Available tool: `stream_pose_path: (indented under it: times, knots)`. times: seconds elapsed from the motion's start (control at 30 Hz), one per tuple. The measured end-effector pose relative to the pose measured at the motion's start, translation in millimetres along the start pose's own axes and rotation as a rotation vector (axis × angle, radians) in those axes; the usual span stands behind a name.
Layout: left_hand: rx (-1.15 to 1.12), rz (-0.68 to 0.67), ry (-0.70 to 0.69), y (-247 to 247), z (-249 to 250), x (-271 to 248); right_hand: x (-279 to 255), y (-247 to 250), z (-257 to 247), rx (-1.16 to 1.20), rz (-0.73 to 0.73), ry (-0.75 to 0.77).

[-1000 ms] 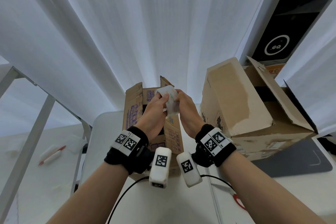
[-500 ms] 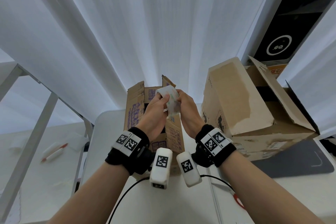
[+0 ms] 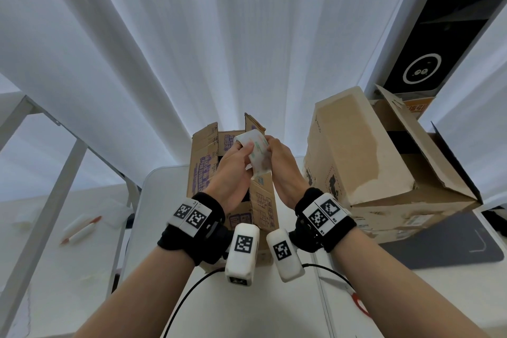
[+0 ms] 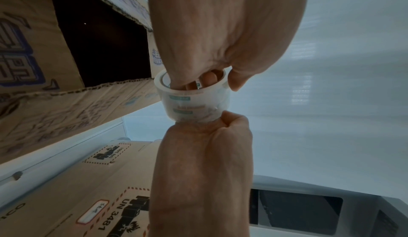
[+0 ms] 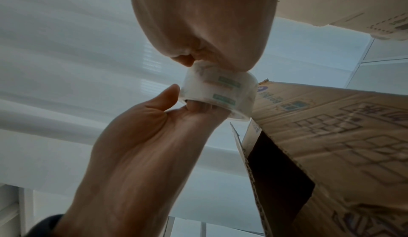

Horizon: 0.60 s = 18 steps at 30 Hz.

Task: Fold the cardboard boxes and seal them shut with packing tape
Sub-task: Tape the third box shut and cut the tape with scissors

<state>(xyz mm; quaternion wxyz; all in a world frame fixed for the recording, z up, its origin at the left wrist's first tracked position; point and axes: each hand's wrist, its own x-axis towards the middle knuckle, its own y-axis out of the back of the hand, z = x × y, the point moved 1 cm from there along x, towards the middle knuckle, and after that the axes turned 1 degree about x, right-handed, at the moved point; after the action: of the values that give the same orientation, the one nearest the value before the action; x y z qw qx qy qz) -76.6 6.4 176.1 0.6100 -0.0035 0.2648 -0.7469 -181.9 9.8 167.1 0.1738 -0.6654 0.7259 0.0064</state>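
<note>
Clear packing tape, a roll (image 3: 257, 156) of it, is up in both hands above the small printed box (image 3: 204, 162) that stands near the middle of the white table (image 3: 164, 189), flaps up and mouth open. From the head view the left hand (image 3: 233, 173) has fingers hooked through the core while the right hand (image 3: 279, 164) closes on the roll's outer face, and the bigger torn box (image 3: 354, 151) leans at the table's right side, its flaps loose too. Over to the left wrist: there it is, fingers (image 4: 207, 79) tucked inside the ring of the roll (image 4: 194, 99), thumb clamped on the rim, and the right hand (image 4: 205, 162) coming up from below with thumb and finger pinched on the tape's surface. That reads as hunting for the loose end. The right wrist view confirms it: the right hand (image 5: 205, 22) pinches at the top edge of the roll (image 5: 220, 90), the left hand (image 5: 141, 144) steadies from beneath, the small box (image 5: 331, 136) gaping just beside. To do this well, keep the core hand firm so the roll cannot spin, scrape with a nail across the seam, then peel slowly and square so the strip does not split. I'd fold those flaps flat first, since neither box looks ready for tape yet.
</note>
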Motion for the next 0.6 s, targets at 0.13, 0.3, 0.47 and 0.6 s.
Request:
stream_pose_path:
  times: [0.13,0.3,0.47,0.6]
  knots:
    - [-0.017,0.004,0.002,0.5,-1.9,0.1,1.0,-1.6,2.7,-0.03,0.011,0.013]
    - [-0.024,0.0,0.001,0.1,-0.8,1.0,0.5,-3.4,1.4,-0.008,0.003,-0.006]
    - [-0.008,0.007,0.0,-0.1,0.8,2.9,3.1,-5.2,0.7,-0.028,0.02,0.008]
    - [-0.003,0.019,0.004,1.2,0.6,3.0,3.9,-5.2,1.0,-0.058,-0.005,0.017]
